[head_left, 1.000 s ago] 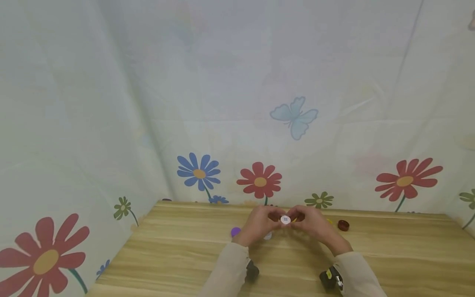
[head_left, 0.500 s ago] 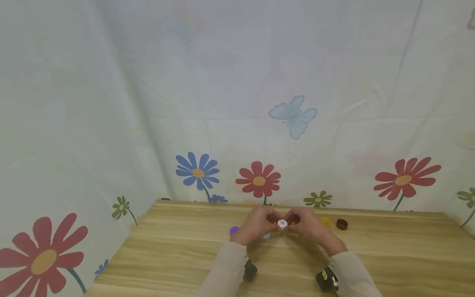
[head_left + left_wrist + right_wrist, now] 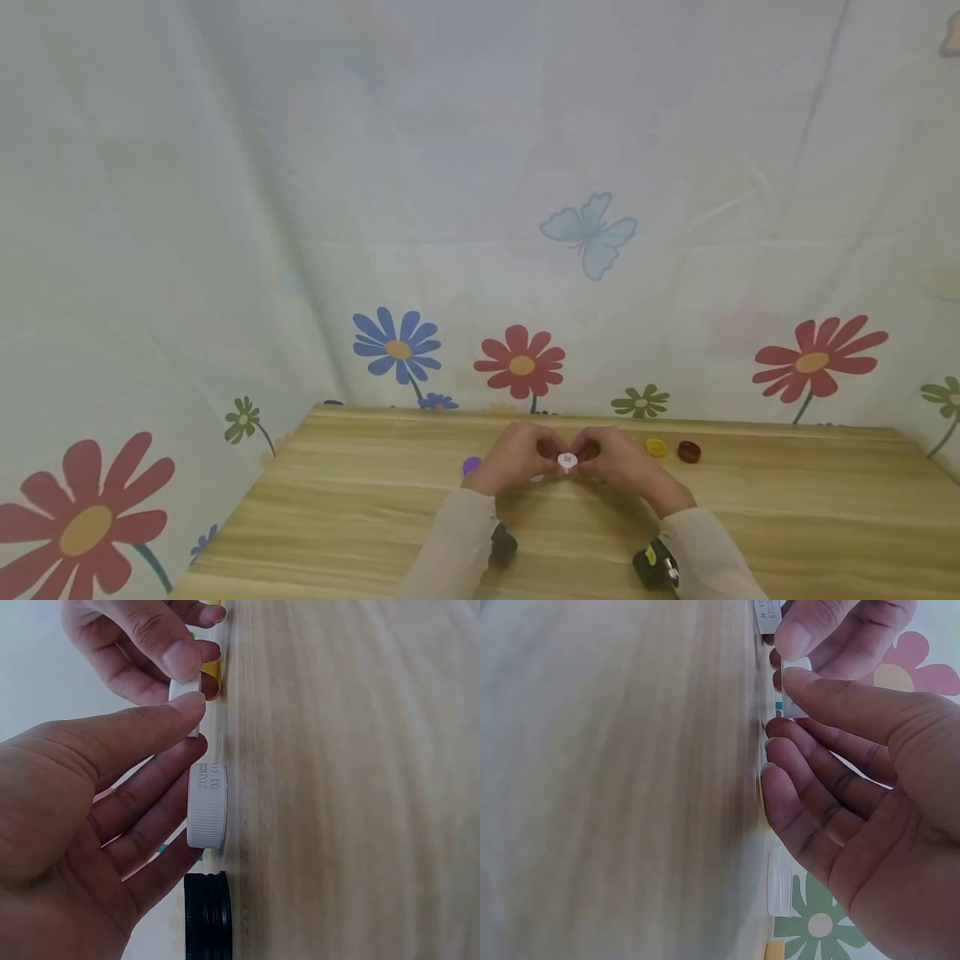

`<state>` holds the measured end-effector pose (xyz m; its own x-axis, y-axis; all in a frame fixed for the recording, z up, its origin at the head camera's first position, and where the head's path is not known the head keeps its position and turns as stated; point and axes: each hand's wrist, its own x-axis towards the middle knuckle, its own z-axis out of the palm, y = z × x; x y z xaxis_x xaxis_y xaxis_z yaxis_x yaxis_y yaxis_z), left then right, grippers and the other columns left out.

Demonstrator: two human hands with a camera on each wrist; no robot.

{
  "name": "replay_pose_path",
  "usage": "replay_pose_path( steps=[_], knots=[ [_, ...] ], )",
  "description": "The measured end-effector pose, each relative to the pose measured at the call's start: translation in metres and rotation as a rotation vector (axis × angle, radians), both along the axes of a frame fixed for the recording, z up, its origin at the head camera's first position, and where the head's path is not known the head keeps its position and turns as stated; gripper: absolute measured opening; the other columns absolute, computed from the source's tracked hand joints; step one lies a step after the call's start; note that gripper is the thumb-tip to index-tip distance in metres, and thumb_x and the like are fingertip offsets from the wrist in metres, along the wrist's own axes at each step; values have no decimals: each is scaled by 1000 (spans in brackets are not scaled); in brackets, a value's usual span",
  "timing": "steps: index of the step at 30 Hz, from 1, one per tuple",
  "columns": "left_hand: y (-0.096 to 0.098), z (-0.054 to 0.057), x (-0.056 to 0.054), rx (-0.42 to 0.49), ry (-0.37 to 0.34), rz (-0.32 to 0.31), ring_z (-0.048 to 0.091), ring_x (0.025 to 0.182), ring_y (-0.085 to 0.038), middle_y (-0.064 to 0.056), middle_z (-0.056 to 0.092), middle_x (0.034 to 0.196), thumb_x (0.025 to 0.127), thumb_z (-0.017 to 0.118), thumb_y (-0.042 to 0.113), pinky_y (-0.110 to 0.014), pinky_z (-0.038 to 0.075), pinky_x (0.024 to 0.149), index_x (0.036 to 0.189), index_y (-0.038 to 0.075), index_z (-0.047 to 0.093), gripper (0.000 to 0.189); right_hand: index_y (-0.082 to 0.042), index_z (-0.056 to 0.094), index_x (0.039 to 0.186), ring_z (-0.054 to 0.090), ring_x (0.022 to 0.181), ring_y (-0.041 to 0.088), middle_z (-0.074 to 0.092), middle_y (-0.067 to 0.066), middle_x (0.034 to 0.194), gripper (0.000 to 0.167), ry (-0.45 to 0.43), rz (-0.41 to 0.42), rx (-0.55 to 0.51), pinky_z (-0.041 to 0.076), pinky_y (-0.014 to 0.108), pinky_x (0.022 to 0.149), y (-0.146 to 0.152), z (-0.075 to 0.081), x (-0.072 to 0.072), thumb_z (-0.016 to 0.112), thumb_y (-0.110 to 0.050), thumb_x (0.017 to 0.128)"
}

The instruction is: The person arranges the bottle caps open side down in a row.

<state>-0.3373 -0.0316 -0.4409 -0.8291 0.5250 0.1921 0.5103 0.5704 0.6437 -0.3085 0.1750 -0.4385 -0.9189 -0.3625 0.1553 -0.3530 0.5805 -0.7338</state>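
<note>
A small white bottle cap [image 3: 567, 460] with a square printed code on its top is held between both hands, low over the table. My left hand [image 3: 517, 458] pinches one side between thumb and fingers. On the other side, my right hand [image 3: 618, 460] pinches it the same way. The left wrist view shows both thumbs on the cap's white side [image 3: 185, 688]. Below the left fingers a larger ribbed white cap [image 3: 207, 805] with printed digits stands on the table. A black cap [image 3: 208, 915] is beside it.
Left of the hands lies a purple cap [image 3: 471, 465]. A yellow cap [image 3: 656, 448] and a dark red cap [image 3: 689, 452] lie to the right on the wooden table [image 3: 787, 500]. A clear cap-like piece [image 3: 780, 882] shows in the right wrist view. Flower-printed cloth [image 3: 420, 208] hangs behind.
Both hands have come slightly lower and nearer with the white bottle cap still between them. The yellow cap, earlier partly hidden behind the right hand, is now in full view.
</note>
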Motion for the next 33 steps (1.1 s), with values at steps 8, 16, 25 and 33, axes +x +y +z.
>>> replay_pose_path(
  steps=[8, 16, 25, 33],
  knots=[
    [-2, 1, 3, -9, 5, -10, 64, 78, -2, 7, 76, 85, 84, 91, 6, -20, 54, 75, 98, 10, 83, 17, -7, 74, 97, 60, 80, 13, 68, -3, 87, 18, 43, -3, 61, 53, 29, 72, -3, 0, 2, 88, -6, 86],
    [-2, -1, 2, -27, 27, -17, 65, 77, -1, 7, 76, 84, 83, 92, 7, -19, 54, 76, 97, 10, 84, 17, -7, 73, 97, 60, 80, 15, 67, -3, 87, 20, 27, -13, 61, 53, 32, 75, -5, 0, 4, 89, -5, 85],
    [0, 3, 4, -55, 34, -11, 65, 77, -2, 5, 77, 84, 83, 92, 6, -20, 53, 78, 97, 9, 84, 17, -8, 73, 96, 61, 81, 14, 68, -2, 87, 19, 19, -25, 68, 54, 34, 78, -6, -1, 5, 88, -3, 85],
    [0, 2, 3, -55, 25, -8, 63, 76, -2, 6, 76, 83, 82, 93, 6, -20, 53, 77, 96, 9, 84, 17, -7, 73, 96, 61, 81, 15, 69, -1, 87, 20, 14, -23, 58, 55, 34, 78, -6, -2, 3, 89, -3, 84]
  ],
)
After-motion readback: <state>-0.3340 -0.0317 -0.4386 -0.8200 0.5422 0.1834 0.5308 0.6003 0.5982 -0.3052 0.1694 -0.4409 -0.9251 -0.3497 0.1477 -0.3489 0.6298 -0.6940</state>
